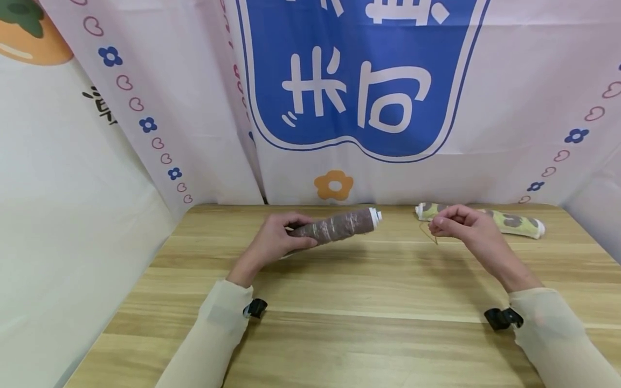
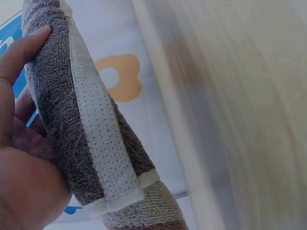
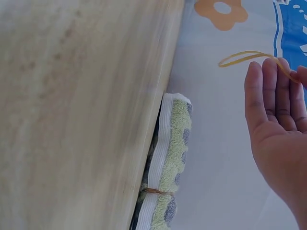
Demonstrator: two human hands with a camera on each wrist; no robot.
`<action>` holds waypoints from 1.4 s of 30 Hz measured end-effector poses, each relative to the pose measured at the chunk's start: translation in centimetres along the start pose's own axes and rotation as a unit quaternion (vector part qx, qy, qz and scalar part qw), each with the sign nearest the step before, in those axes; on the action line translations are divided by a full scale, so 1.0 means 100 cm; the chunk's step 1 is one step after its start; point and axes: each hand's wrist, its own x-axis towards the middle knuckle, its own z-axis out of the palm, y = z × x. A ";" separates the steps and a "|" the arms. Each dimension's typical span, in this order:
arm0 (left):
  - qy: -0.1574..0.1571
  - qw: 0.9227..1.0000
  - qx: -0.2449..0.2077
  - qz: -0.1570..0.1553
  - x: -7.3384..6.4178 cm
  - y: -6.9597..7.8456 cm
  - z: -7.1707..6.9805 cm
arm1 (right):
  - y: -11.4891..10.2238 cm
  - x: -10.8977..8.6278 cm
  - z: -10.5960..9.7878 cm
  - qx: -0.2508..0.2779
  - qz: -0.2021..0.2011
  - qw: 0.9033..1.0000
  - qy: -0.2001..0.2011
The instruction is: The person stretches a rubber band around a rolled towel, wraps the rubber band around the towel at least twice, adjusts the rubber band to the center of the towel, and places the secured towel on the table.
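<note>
My left hand (image 1: 271, 238) grips one end of a rolled brown towel (image 1: 337, 227), thumb on the near side. The roll is tilted, its white-edged far end raised over the table. The left wrist view shows a pale woven border (image 2: 98, 115) along the roll and a beige end (image 2: 144, 208) sticking out. Between thumb and fingertips my right hand (image 1: 477, 237) pinches a thin yellow rubber band (image 3: 230, 63), which hangs as a loose loop. Behind that hand lies a rolled green towel (image 1: 519, 224) with dark spots; a brownish band (image 3: 156, 191) circles it.
The wooden table (image 1: 339, 334) ends at a white printed cloth (image 1: 208, 134) that hangs behind it, close to the green roll. Dark wrist devices (image 1: 503, 318) sit at both sleeve cuffs.
</note>
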 end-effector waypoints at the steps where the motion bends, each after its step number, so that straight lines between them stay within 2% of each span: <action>1: -0.002 1.000 0.002 0.001 0.000 0.000 0.001 | 0.000 0.000 0.000 -0.004 -0.001 1.000 0.000; 12: -0.029 0.999 0.045 0.001 -0.001 -0.005 0.005 | -0.001 -0.002 0.000 -0.046 -0.003 0.999 0.001; 18: -0.056 0.997 0.039 0.019 0.002 -0.007 0.007 | 0.000 -0.006 -0.001 -0.066 -0.002 0.998 -0.005; 21: -0.068 0.997 0.036 0.018 0.003 -0.008 0.006 | -0.001 -0.005 0.000 -0.072 0.000 0.997 -0.009; 33: -0.106 0.993 0.050 -0.016 0.000 -0.007 0.003 | -0.004 -0.002 0.007 -0.091 0.002 0.996 -0.014; 42: -0.141 0.986 0.085 -0.019 -0.001 -0.010 0.009 | -0.007 -0.004 0.010 -0.099 0.007 0.995 -0.025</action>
